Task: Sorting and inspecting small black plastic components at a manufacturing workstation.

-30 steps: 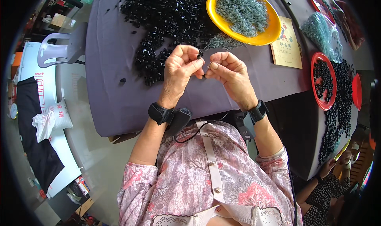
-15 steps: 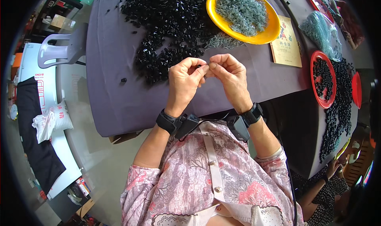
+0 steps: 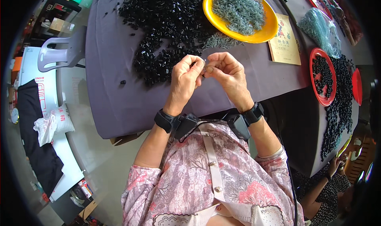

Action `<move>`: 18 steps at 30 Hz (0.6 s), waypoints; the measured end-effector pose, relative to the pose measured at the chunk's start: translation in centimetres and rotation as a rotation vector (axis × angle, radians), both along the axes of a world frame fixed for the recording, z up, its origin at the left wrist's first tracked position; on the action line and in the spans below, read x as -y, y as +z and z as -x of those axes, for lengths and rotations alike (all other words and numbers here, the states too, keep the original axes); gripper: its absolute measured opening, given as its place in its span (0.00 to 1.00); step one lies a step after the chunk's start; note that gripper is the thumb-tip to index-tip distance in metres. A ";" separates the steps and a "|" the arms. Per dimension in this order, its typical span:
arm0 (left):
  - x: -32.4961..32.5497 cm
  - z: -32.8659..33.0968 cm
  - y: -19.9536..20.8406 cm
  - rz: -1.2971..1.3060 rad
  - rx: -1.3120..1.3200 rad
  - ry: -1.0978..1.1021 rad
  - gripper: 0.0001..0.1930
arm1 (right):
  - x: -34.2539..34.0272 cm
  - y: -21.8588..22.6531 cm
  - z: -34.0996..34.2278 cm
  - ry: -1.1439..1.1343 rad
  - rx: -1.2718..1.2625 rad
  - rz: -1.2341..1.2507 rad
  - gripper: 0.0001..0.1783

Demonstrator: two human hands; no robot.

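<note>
Above the near edge of the grey-covered table, my left hand and my right hand meet fingertip to fingertip. Both are closed in a pinch. Something tiny sits between the fingertips, mostly covered by them and too small to name. Just beyond my left hand spreads a large heap of small, shiny black plastic pieces. Past my right hand, a yellow plate holds many thin, clear greyish plastic pieces. More of these clear pieces lie loose on the cloth by its near rim.
A paper booklet lies right of the plate. Farther right are a clear bag of pieces, a red tray and more black pieces. Another person's hand shows at lower right. A plastic chair stands left.
My hands stay pinched together at nearly the same spot, with the fingers slightly shifted. A black piece glimpsed at my left fingers earlier is now harder to see. The view has moved slightly.
</note>
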State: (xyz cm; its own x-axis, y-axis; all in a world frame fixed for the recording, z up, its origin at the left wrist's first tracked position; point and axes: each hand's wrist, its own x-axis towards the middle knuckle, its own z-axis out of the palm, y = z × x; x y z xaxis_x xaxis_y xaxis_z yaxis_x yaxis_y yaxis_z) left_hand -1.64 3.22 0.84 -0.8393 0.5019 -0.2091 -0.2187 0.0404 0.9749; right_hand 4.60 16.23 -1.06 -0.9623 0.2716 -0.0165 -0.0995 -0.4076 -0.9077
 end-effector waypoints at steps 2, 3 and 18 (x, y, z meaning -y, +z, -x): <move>-0.1 0.0 -0.6 -0.006 0.015 0.012 0.07 | -0.2 -0.5 0.4 -0.090 0.064 -0.306 0.11; -0.1 0.0 -0.9 -0.012 0.033 0.024 0.07 | -0.5 -0.6 0.7 -0.088 0.061 -0.308 0.11; 0.9 0.5 -1.9 -0.152 0.298 -0.019 0.07 | -0.9 -0.4 1.2 0.065 0.192 -0.495 0.06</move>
